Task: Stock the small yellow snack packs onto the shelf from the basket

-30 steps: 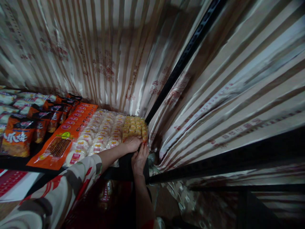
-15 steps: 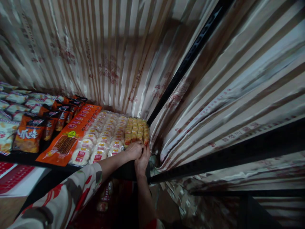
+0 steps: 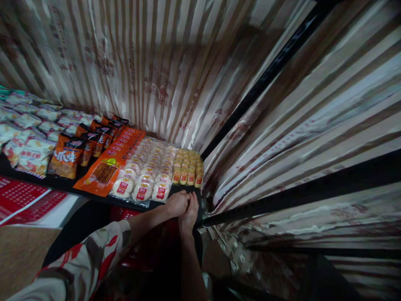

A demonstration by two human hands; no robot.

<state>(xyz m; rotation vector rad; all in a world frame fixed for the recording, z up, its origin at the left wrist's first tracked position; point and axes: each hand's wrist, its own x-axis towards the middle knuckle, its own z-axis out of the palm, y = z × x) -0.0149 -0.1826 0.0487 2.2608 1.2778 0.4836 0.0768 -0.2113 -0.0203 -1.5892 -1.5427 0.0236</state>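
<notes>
Meeting at the front edge of a black shelf in the head view, a person's left hand and right hand touch, fingers curled; whether they grip anything cannot be told. Just beyond them, yellow packets stand in rows at the right end, beside clear-wrapped white rounds.

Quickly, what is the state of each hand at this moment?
Left hand: loosely curled; whether it holds anything cannot be told.
Right hand: against the left, partly bent; any hold cannot be told.
</notes>
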